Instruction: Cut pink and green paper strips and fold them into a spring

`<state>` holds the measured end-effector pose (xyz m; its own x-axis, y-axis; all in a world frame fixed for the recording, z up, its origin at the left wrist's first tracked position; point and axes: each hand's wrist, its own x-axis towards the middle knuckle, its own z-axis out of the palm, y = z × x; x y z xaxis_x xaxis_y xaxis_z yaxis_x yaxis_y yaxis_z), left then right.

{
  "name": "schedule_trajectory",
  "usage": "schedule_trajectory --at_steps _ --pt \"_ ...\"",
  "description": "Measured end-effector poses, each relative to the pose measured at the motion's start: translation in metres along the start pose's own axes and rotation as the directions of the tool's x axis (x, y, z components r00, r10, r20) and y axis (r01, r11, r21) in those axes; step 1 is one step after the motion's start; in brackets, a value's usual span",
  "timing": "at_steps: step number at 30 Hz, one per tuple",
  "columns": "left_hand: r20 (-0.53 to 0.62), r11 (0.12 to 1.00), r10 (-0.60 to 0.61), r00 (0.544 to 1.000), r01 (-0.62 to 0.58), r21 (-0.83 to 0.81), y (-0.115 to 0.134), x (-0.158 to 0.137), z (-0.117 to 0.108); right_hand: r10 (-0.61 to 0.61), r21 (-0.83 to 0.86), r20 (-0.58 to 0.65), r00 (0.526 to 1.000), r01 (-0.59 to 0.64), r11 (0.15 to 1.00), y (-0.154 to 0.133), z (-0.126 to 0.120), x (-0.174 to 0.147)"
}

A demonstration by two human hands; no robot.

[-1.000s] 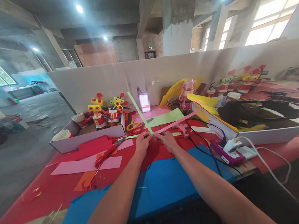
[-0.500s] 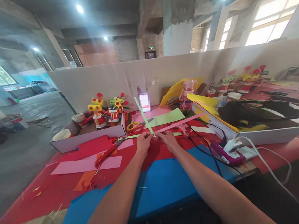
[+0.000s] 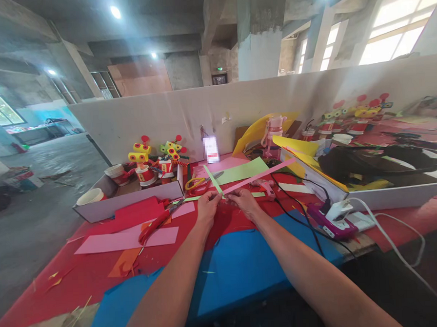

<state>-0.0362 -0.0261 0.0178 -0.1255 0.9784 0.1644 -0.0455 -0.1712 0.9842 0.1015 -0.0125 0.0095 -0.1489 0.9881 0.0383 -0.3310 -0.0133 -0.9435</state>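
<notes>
Close together over the red-covered table, my left hand (image 3: 208, 206) and my right hand (image 3: 244, 202) pinch two paper strips where their ends meet. The light green strip (image 3: 212, 178) rises up and left from my fingertips. A pink strip (image 3: 261, 174) slants up to the right from the same joint. My fingers cover how the two ends lie on each other. Behind them lies a wider light green paper piece (image 3: 245, 172), with yellow-handled scissors (image 3: 197, 184) to its left. A pink glue gun (image 3: 266, 188) rests right of my right hand.
Red-handled scissors (image 3: 154, 227) lie on pink paper (image 3: 98, 243) at left. A white box (image 3: 132, 202) holds paper-cup robot figures (image 3: 146, 174). Rightward are a purple power strip (image 3: 331, 223), black cables (image 3: 298, 213) and another box (image 3: 396, 198). Blue paper (image 3: 242, 269) covers the near edge.
The upper end of the green strip has dropped lower, and the far end of the pink strip has risen slightly. Both hands stay in nearly the same place.
</notes>
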Motion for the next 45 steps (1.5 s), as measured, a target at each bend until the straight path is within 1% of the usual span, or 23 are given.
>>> schedule_trajectory --at_steps 4,6,8,11,18,23,27,30,34,36,38,41,43,45 --pt "0.065 0.998 -0.02 0.998 0.024 -0.066 0.0024 -0.0016 0.0024 0.057 0.192 0.059 0.997 -0.068 0.979 0.0024 -0.0008 0.0005" --pt "0.078 0.997 -0.026 0.997 0.032 -0.077 0.003 -0.0022 0.0032 0.073 0.242 0.081 0.994 -0.091 0.966 0.0028 -0.0011 0.0001" --pt "0.072 0.997 -0.025 0.997 0.03 -0.077 0.0031 -0.0024 0.0034 0.074 0.254 0.06 0.995 -0.086 0.963 0.003 -0.0009 -0.0005" --pt "0.06 0.997 -0.025 0.998 0.029 -0.07 0.0026 -0.0024 0.0028 0.074 0.256 0.033 0.997 -0.08 0.963 0.0034 0.0006 -0.0015" --pt "0.041 0.995 -0.056 0.998 0.059 -0.081 0.0004 -0.0032 0.0039 0.053 0.19 0.055 0.997 -0.062 0.98 0.004 0.0028 -0.0034" --pt "0.067 0.994 -0.062 0.996 0.068 -0.089 -0.0008 -0.0036 0.0051 0.046 0.148 0.052 0.998 -0.054 0.988 0.0041 0.0019 -0.0031" --pt "0.061 0.992 -0.086 0.994 0.091 -0.085 -0.0013 -0.0027 0.0041 0.008 0.061 -0.015 1.0 -0.007 0.998 0.0046 0.0028 -0.0024" --pt "0.086 0.991 -0.073 0.994 0.082 -0.106 0.0004 -0.0037 0.0048 -0.045 0.0 -0.063 0.997 0.045 0.999 0.0047 0.0029 -0.0008" --pt "0.144 0.994 -0.011 0.989 0.027 -0.105 0.0032 -0.0076 0.0084 -0.067 0.025 -0.147 0.987 0.072 0.997 0.0046 0.0021 0.0014" --pt "0.175 0.995 0.009 0.984 0.009 -0.1 0.0031 -0.0088 0.0096 -0.077 0.037 -0.17 0.982 0.084 0.996 0.0042 0.0023 0.0013" --pt "0.18 0.996 0.009 0.984 0.007 -0.088 0.0019 -0.0087 0.0093 -0.073 0.041 -0.151 0.986 0.08 0.996 0.0031 0.0032 0.0003" --pt "0.107 0.999 0.013 0.994 -0.008 -0.038 -0.0001 -0.0067 0.0068 -0.022 0.071 -0.082 0.996 0.027 0.997 0.0004 0.0049 -0.0019" --pt "0.079 1.0 -0.009 0.997 0.009 -0.003 -0.0006 -0.0056 0.0053 0.007 0.102 -0.051 0.999 -0.002 0.995 -0.0015 0.0052 -0.003" --pt "0.09 0.999 -0.04 0.995 0.041 -0.005 -0.0002 -0.0054 0.0051 0.012 0.112 -0.032 0.999 -0.008 0.994 -0.0032 0.0046 -0.0035"
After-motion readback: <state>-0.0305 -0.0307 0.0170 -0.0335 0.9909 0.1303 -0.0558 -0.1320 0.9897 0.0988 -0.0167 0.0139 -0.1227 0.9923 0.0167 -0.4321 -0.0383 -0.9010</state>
